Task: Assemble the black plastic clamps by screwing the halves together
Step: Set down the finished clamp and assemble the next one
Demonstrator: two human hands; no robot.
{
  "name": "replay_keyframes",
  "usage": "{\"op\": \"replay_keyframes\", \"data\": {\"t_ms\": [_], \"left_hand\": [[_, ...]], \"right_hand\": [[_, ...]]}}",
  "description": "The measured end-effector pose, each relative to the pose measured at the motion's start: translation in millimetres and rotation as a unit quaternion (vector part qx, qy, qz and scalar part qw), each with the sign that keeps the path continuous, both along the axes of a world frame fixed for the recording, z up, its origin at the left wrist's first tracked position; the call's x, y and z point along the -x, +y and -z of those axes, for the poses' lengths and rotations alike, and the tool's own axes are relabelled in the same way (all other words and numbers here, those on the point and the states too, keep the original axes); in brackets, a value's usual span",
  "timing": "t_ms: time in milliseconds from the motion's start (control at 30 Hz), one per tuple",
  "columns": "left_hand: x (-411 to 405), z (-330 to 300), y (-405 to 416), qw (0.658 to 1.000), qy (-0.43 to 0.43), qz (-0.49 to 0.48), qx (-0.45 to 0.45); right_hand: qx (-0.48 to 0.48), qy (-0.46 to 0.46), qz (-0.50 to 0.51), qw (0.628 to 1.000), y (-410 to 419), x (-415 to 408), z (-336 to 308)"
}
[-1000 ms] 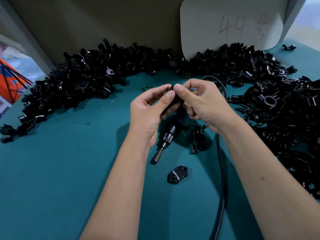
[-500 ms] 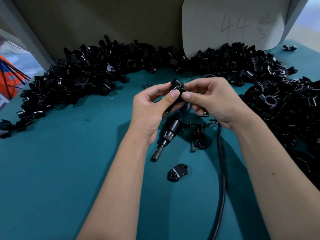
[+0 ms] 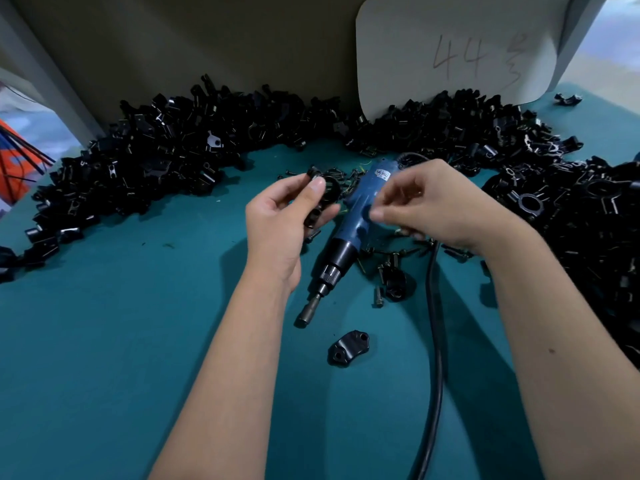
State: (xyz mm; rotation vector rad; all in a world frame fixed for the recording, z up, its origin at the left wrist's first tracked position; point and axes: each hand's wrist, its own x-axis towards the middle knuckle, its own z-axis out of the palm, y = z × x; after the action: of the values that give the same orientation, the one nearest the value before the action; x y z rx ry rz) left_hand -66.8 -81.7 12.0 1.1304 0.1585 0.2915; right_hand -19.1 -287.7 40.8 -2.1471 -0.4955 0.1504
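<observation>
A loose clamp half lies nearer me than the blue electric screwdriver. My hands have parted: my left hand, left of it, pinches the clamp; my right hand, fingers loosely curled, empty, hovers over its body, likely reaching.

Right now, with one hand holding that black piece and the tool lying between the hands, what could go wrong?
1. The left hand pinches the black plastic clamp by its edge only; it might slip.
2. The small dark loose screws lie scattered beside the blue electric screwdriver; lifting it could scatter them.
3. The thick black power cord runs under the right forearm and might snag.
</observation>
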Motion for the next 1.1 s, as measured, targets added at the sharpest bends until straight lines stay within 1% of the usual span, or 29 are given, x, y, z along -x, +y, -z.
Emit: {"op": "replay_keyframes", "data": {"t_ms": [33, 67, 100, 200, 300, 433, 633, 833, 933, 1033, 1100], "left_hand": [[-0.7, 0.6, 3.6, 1.000, 0.009, -0.010, 0.006], [-1.1, 1.2, 6.7, 1.000, 0.018, -0.020, 0.007], [-1.4, 1.5, 8.5, 0.999, 0.026, -0.028, 0.007], [-0.3, 1.0, 10.3, 0.998, 0.042, -0.037, 0.013], [1.0, -0.6, 10.4, 0.999, 0.042, -0.029, 0.016], [2.9, -1.2, 8.4, 0.999, 0.045, -0.021, 0.023], [3.4, -2.1, 7.1, 0.998, 0.044, -0.020, 0.030], [3.0, -1.9, 7.8, 0.998, 0.047, -0.017, 0.028], [3.7, -0.7, 8.3, 0.998, 0.056, -0.019, 0.017], [3.3, 0.5, 10.0, 0.998, 0.055, -0.021, 0.026], [2.2, 1.0, 11.7, 0.999, 0.047, -0.009, 0.021]], "right_hand": [[0.079, -0.009, -0.007, 0.997, -4.3, -1.9, -0.9], [0.137, -0.008, -0.011, 0.990, -6.3, -2.7, -0.7], [0.169, 0.000, -0.015, 0.986, -5.9, -2.3, 0.6], [0.205, 0.001, -0.018, 0.979, 4.5, -0.4, 9.0], [0.217, -0.010, -0.012, 0.976, 8.0, -3.8, 11.9], [0.240, -0.004, -0.015, 0.971, 6.9, -5.1, 10.7], [0.239, -0.037, 0.007, 0.970, 11.7, -2.0, 15.4], [0.199, -0.081, 0.070, 0.974, 14.7, -4.1, 28.9], [0.157, -0.073, 0.078, 0.982, 16.7, -5.1, 34.0], [0.126, -0.052, 0.050, 0.989, 14.6, -5.4, 30.9], [0.082, -0.032, 0.042, 0.995, 9.0, -5.8, 23.9]]}}
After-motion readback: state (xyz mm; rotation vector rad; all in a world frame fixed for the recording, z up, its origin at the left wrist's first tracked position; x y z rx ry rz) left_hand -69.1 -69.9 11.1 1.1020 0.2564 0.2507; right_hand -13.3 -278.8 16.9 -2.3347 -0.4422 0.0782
